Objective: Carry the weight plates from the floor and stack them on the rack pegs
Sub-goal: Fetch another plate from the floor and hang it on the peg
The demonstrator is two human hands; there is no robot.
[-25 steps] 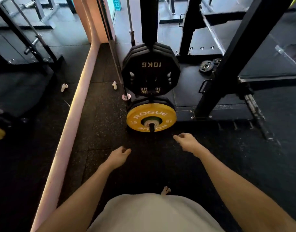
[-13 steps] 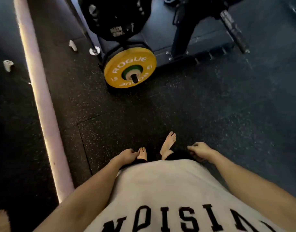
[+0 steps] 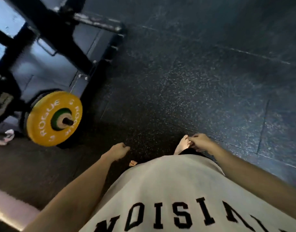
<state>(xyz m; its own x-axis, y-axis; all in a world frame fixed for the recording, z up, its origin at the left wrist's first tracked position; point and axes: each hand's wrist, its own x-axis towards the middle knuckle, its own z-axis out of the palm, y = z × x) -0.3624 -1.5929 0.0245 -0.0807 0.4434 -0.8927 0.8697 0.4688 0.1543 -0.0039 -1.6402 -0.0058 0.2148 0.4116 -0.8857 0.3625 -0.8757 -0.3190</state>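
We have swung away from the rack [image 3: 48, 30]: it has slid from centre view to the upper left, and bare rubber floor [image 3: 194, 72] now fills the frame, so we judge we are heading off for another plate. The yellow plate [image 3: 54, 118] sits on its low peg. Our left hand [image 3: 118, 150] and right hand [image 3: 200, 142] hang loosely curled, holding nothing.

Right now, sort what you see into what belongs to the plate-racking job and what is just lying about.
Belongs to the job:
- yellow plate, already on the rack peg
- black rack frame
- left hand and right hand, both empty

Just lying about:
- pale crumpled thing on the floor beside the plate; too blurred to name
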